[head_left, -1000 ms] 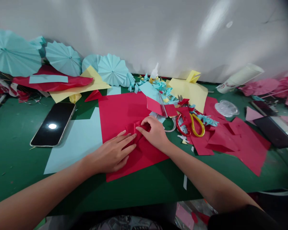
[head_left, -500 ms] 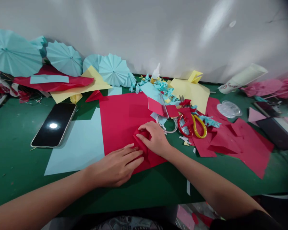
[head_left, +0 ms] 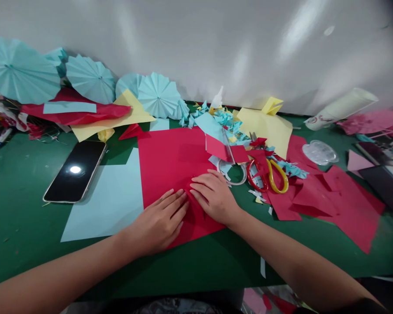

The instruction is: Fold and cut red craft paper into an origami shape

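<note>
A large red sheet of paper lies over a light blue sheet. On its lower part rests a smaller folded red piece, partly covered by my fingers. My left hand lies flat on the red paper, fingers stretched out, their tips touching the left edge of the folded piece. From the right, my right hand presses on the folded piece with its fingers extended. Scissors with a pale ring handle sit just beyond my right hand, beside scissors with red and yellow handles.
A phone lies at the left. Pleated light blue paper fans lean on the back wall. Paper scraps, a yellow sheet, crumpled red paper, a clear round lid and a paper cup spread across the right.
My right hand has gone from pinching the folded red piece to lying over it with straighter fingers. My left hand has drawn slightly left, its fingers closer together.
</note>
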`<state>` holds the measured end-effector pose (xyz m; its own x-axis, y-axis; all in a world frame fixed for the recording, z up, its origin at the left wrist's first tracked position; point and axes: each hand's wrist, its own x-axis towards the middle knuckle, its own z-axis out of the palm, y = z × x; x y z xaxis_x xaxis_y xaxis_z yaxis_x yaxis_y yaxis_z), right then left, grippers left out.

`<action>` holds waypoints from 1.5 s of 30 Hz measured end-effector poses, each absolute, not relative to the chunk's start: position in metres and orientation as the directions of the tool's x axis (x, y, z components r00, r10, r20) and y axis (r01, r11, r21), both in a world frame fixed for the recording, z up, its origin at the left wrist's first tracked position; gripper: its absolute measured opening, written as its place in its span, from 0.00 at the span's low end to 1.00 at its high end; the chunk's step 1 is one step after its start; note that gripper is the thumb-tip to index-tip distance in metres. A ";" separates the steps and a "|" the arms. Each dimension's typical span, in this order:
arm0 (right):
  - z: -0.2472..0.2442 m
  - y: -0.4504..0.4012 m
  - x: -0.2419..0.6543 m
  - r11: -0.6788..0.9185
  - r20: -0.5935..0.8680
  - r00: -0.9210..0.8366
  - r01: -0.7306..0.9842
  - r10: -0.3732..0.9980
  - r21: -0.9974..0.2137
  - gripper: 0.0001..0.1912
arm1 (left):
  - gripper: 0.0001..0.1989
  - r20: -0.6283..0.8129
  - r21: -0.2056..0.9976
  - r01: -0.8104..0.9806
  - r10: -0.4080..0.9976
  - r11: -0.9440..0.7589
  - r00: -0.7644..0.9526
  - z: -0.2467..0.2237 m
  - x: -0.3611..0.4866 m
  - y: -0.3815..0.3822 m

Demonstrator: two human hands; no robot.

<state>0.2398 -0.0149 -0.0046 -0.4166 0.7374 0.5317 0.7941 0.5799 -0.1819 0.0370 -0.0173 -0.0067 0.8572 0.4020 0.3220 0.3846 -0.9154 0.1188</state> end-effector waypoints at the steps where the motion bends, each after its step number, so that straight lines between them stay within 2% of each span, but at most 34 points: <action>1: -0.004 -0.016 0.239 0.591 0.531 -0.433 0.789 0.728 -0.168 0.08 | 0.17 0.338 0.106 0.380 0.393 -0.919 0.855 -0.006 0.037 -0.018; 6: 0.000 -0.020 0.239 0.639 0.509 -0.502 0.758 0.700 -0.131 0.08 | 0.14 0.378 0.018 0.350 0.330 -0.937 0.865 -0.005 0.036 -0.019; 8: 0.000 -0.021 0.240 0.656 0.496 -0.523 0.743 0.693 -0.134 0.12 | 0.12 0.396 0.013 0.352 0.328 -0.936 0.858 -0.005 0.036 -0.019; 11: 0.000 -0.023 0.242 0.670 0.492 -0.535 0.728 0.687 -0.143 0.18 | 0.11 0.415 0.069 0.367 0.361 -0.928 0.835 -0.005 0.036 -0.018; 14: -0.001 -0.023 0.242 0.660 0.509 -0.515 0.736 0.689 -0.148 0.18 | 0.10 0.388 0.139 0.380 0.403 -0.915 0.829 -0.005 0.036 -0.016; 18: -0.002 -0.023 0.241 0.633 0.538 -0.477 0.761 0.695 -0.142 0.17 | 0.10 0.272 0.224 0.399 0.450 -0.889 0.851 -0.005 0.036 -0.012; 22: -0.003 -0.024 0.240 0.622 0.537 -0.471 0.771 0.700 -0.135 0.17 | 0.14 0.158 0.277 0.386 0.438 -0.880 0.885 -0.005 0.033 -0.007; 28: -0.004 -0.024 0.240 0.629 0.521 -0.489 0.768 0.699 -0.123 0.16 | 0.20 0.108 0.300 0.368 0.414 -0.880 0.904 -0.003 0.027 0.003; 45: -0.002 -0.023 0.239 0.641 0.473 -0.516 0.753 0.714 -0.147 0.15 | 0.20 0.162 0.245 0.392 0.436 -0.887 0.885 -0.004 0.026 0.003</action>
<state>0.2394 -0.0230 -0.0016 -0.5156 0.7142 0.4734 0.7533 0.6411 -0.1468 0.0258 0.0032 -0.0040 0.8854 0.4356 0.1622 0.3916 -0.8870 0.2446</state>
